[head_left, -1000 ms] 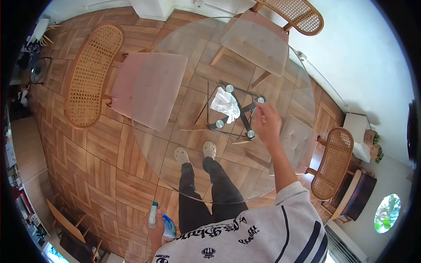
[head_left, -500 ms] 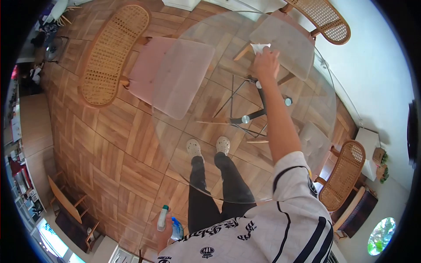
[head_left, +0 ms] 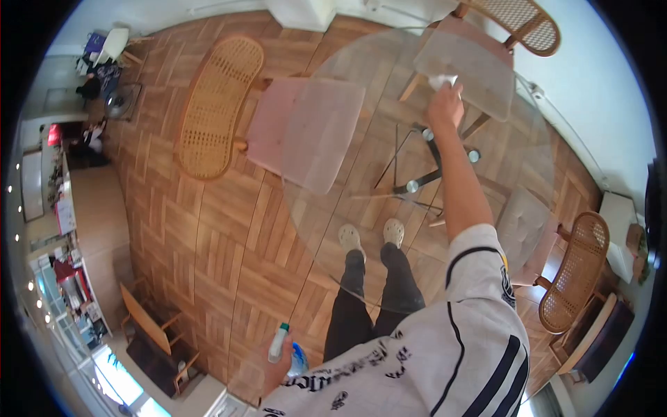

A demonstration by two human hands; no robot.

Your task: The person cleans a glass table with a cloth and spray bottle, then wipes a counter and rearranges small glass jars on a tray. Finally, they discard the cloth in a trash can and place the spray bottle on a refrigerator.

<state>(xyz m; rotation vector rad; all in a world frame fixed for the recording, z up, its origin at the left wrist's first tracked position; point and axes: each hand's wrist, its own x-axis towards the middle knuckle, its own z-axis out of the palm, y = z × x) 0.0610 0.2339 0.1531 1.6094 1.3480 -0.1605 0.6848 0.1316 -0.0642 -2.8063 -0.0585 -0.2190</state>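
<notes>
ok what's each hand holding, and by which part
Left hand: spray bottle, apparently by its neck. Right hand: white cloth, by its near part; exact grip hidden.

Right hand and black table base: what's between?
The clear round tabletop: in the head view, the right hand, holding a white cloth, is above it; the black table base shows through it.

Wht cloth (head_left: 442, 81) on glass tbl (head_left: 330, 222)

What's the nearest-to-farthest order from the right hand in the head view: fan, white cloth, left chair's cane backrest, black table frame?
1. White cloth: in the right hand.
2. Black table frame: beneath the glass.
3. Cane backrest: left of the table.
4. Fan: far left.
</notes>
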